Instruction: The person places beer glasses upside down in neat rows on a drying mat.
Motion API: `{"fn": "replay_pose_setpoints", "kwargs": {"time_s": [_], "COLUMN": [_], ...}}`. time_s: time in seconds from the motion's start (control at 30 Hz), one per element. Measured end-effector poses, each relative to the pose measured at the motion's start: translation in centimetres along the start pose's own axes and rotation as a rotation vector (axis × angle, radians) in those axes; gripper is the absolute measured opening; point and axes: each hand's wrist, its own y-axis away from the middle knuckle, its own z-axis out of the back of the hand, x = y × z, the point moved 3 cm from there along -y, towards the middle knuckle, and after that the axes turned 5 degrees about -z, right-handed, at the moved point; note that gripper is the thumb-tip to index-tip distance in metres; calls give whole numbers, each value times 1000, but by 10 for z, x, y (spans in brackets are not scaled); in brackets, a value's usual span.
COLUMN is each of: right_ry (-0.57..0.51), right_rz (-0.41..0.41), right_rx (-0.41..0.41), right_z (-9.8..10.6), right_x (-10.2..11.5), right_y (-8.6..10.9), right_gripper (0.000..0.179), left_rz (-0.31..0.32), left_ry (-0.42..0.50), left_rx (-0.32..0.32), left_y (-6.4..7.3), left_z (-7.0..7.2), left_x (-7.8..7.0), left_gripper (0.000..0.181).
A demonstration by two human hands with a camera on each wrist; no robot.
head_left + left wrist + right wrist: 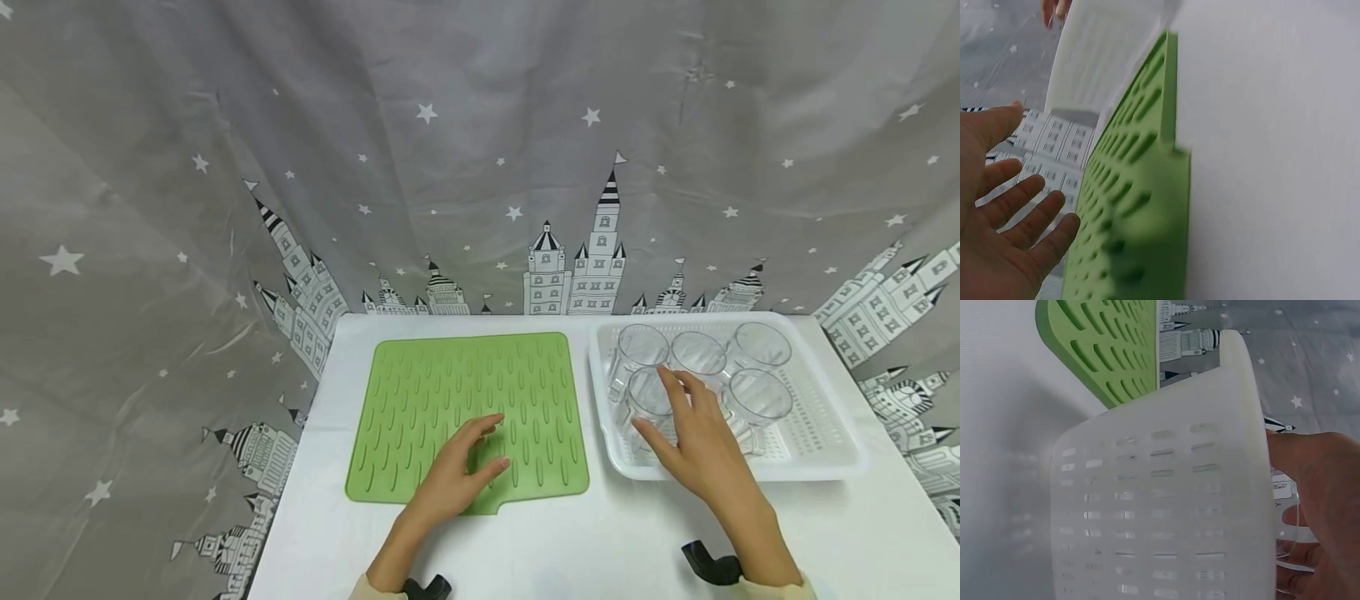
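Work looks barely begun: all visible glasses (759, 398) are in the basket (817, 470). The right hand (696, 443), fingers parted, hangs at one, apparently ungripped; the left hand (454, 473), spread, holds nothing above the mat (465, 375).

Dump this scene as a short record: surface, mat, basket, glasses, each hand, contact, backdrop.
surface: white table
mat: green mat, ridged, lying to the left of the basket
basket: white perforated basket, on the right
glasses: clear glasses, five rims visible, inside the basket
left_hand: left hand, over the mat, fingers relaxed, holding nothing
right_hand: right hand, over the basket's front edge, at the front-left glass
right_contact: touching the glass or not, cannot tell
backdrop: grey cloth with white stars and castles
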Motion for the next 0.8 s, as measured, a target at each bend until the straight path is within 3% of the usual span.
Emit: {"fn": "replay_pose_setpoints", "kwargs": {"time_s": [0.17,0.3,0.8], "right_ry": [-33,-46,-66], "right_rz": [3,14,22], "right_rx": [3,-14,-57], "right_z": [-2,-3,-3], "right_x": [1,1,-1], "right_y": [-1,-4,-4], "right_gripper": [88,85,85], "left_rz": [-36,-51,-71], "left_ry": [213,291,293], "left_rx": [-8,-17,2], "left_y": [-6,-9,-13], "left_z": [-17,-25,-34], "left_x": [-3,-9,-18], "left_gripper": [59,60,62]}}
